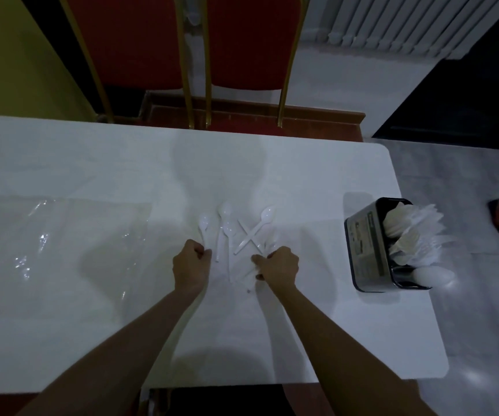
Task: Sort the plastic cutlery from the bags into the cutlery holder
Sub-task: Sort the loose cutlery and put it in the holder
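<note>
Presently at the gathering step, loose pieces being collected for transfer.

Landmark: cutlery holder, dark, near table's right edge, already well stocked with white cutlery.

Loose spoons: well left of holder, mid-table, several scattered, two crossed.

Right hand: between scatter and holder, closed around a bunch of white pieces; kind not discernible.

Left hand: left of scatter, farther from holder, curled at the handle end of one spoon; actual grip not clear.

Empty bag: clear plastic, flat, far left of holder.

Red chairs: beyond table's far edge.

Next move, as judged: pick up remaining spoons, align handles, carry bundle right to holder, drop into matching compartment.
</note>
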